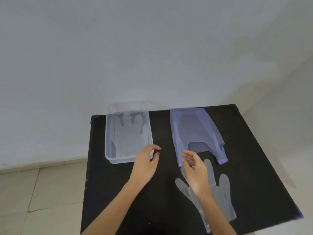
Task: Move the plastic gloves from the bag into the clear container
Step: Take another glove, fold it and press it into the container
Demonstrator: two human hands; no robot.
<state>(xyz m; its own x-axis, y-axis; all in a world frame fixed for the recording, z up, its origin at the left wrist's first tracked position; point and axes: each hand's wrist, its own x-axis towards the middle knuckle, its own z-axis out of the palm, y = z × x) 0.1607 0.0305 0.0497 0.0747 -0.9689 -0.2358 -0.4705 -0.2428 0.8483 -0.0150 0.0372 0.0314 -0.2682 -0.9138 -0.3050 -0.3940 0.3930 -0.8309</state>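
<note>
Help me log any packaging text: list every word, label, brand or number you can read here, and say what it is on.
None: no readable text shows anywhere.
Bag: plain bluish plastic, no print.
Container: clear, no label visible.
Gloves in the container and on the table: clear, unmarked.
Table: plain black.

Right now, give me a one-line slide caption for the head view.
One plastic glove lies in the clear container; another glove waits on the black table below the bag, under both hands.
</note>
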